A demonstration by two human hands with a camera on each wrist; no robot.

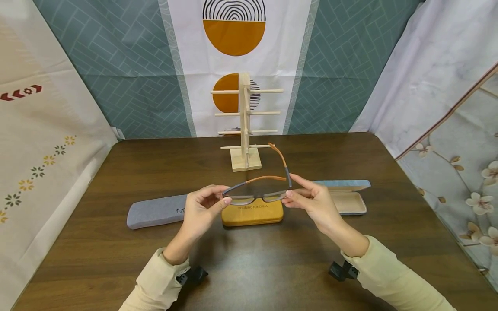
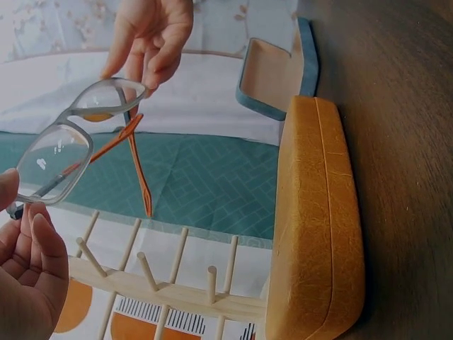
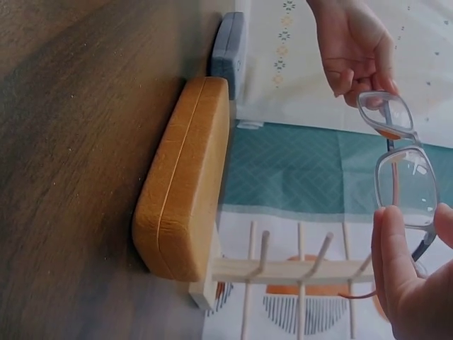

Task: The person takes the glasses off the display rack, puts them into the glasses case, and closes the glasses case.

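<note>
A pair of glasses (image 1: 254, 198) with a grey frame and orange temple tips is held up by both hands, its temples unfolded and pointing away. My left hand (image 1: 204, 207) pinches the left end of the frame between thumb and fingers. At the opposite end my right hand (image 1: 313, 203) pinches the frame near the hinge. Below the glasses in the head view lies a closed mustard-yellow glasses case (image 1: 253, 216) with printed lettering. Both lenses show clear in the left wrist view, where the glasses (image 2: 90, 129) hang well apart from the yellow case (image 2: 318, 219).
A grey glasses case (image 1: 155, 212) lies closed at the left, partly behind my left hand. On the right, a blue case (image 1: 354, 203) stands open with a beige lining. Behind them rises a wooden rack (image 1: 244, 121) with several pegs, bearing no glasses.
</note>
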